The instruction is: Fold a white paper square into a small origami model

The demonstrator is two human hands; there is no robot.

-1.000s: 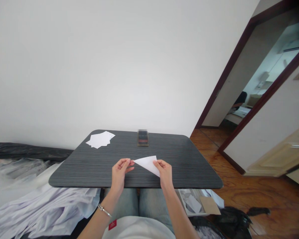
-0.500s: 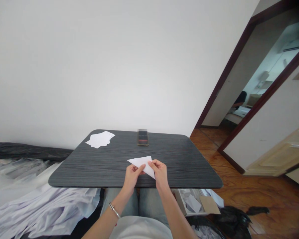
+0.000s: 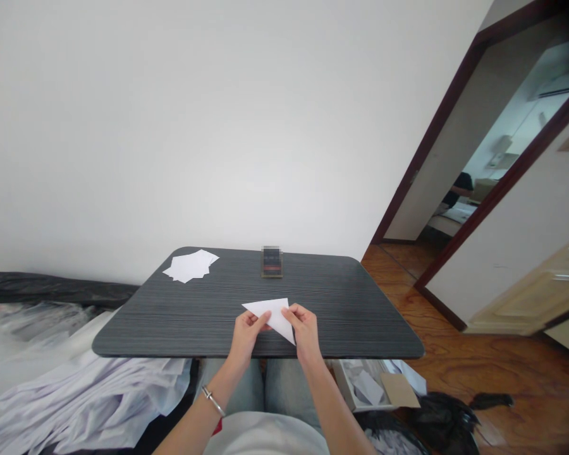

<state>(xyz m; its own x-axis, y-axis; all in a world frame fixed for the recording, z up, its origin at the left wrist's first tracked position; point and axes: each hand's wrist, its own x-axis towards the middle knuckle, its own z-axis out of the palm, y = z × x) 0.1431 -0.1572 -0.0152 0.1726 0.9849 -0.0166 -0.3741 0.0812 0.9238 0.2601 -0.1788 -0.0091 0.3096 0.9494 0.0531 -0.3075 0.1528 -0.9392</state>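
A white paper folded into a triangle [image 3: 277, 318] is held just above the near middle of the dark table [image 3: 332, 309]. My left hand [image 3: 246, 331] pinches its left part, thumb on top and fingers beneath. On the right side, my right hand [image 3: 304, 325] grips the paper's edge between thumb and fingers. One point of the triangle reaches left, another hangs down between my hands. A loose pile of white paper pieces [image 3: 189, 265] lies at the table's back left. Near the back edge sits a small dark blurred object [image 3: 272, 261].
Crumpled white material [image 3: 95, 404] lies left below the table. Right below it stand an open box [image 3: 360, 385] of papers and black plastic bags [image 3: 440, 417]. A white wall [image 3: 246, 126] rises behind the table. Part of a person [image 3: 459, 186] shows through the doorway.
My left hand has slid slightly left along the paper, uncovering more of its middle. My right hand has hardly moved. The person beyond the doorway has shifted.
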